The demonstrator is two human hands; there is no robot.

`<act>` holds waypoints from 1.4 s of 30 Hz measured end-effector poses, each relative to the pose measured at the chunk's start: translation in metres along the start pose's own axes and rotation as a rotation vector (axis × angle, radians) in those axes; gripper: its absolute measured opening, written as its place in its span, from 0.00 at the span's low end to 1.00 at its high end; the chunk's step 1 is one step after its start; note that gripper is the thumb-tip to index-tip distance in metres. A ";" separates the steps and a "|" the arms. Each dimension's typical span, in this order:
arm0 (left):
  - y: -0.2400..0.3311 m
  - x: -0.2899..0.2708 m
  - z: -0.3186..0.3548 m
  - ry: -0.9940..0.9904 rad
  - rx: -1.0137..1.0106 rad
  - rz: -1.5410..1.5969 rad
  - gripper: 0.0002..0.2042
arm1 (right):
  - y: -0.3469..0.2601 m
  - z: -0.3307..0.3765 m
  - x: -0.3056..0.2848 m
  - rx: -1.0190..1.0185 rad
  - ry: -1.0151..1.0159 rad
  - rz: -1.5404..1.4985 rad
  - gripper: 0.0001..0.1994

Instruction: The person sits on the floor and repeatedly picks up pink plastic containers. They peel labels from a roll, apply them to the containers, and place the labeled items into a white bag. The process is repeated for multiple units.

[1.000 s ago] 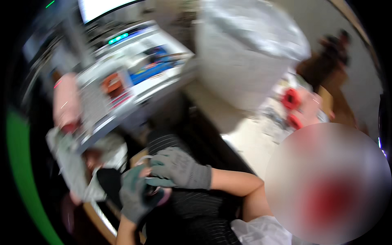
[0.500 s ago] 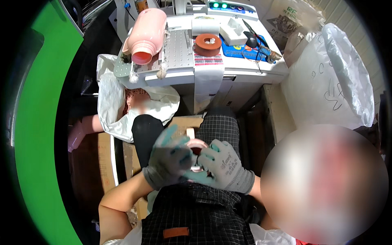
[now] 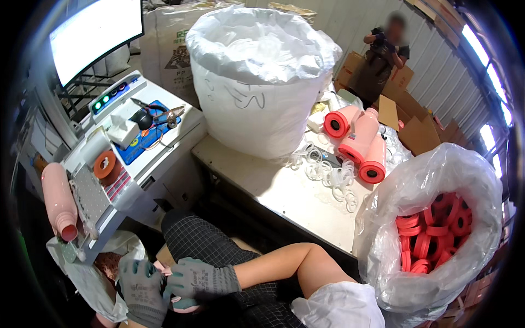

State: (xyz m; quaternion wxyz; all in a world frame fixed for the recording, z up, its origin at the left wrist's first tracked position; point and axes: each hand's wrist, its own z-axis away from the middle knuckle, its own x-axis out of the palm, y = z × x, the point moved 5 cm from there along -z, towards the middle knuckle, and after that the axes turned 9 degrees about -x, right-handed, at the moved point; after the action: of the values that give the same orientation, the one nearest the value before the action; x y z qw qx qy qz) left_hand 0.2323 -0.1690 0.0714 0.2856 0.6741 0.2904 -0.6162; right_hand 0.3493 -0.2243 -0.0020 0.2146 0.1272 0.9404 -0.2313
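My left hand (image 3: pixel 142 292), in a grey and teal work glove, is low over my lap with its fingers curled at a pink plastic piece (image 3: pixel 162 267). From the other side my right hand (image 3: pixel 198 277), gloved alike, is closed on the same piece. Most of it is hidden behind the gloves and its full shape does not show; a pale pink edge peeks out below the right hand. A pink bottle (image 3: pixel 59 199) lies on its side on the perforated plate of the white machine, its open mouth toward me.
Coral-red round parts (image 3: pixel 432 235) fill a plastic-lined bag at right. Pink bottles with red ends (image 3: pixel 361 134) and translucent rings (image 3: pixel 328 174) lie on the white bench (image 3: pixel 262 188). A tall white sack (image 3: pixel 251 109) stands there. Another person (image 3: pixel 383 60) is behind.
The view has swung to the right, bringing the bench, red parts and other person into sight. My hands stay together at the pink piece, which is now more hidden.
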 end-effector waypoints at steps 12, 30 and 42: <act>0.001 0.013 0.009 -0.097 -0.019 0.146 0.06 | 0.014 0.020 0.032 0.247 -0.082 -0.145 0.19; -0.139 0.256 -0.103 -0.242 -0.700 1.556 0.27 | 0.037 0.023 -0.090 0.229 0.059 -0.001 0.23; -0.074 0.093 -0.026 0.569 -0.531 1.273 0.31 | 0.144 0.006 -0.021 0.955 0.030 -0.816 0.13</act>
State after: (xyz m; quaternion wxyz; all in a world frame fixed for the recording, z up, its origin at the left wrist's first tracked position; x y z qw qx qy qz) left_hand 0.2009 -0.0968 -0.0215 0.6545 0.7535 0.0457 -0.0425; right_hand 0.4180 -0.1064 -0.0517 0.0152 -0.1570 0.7089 -0.6874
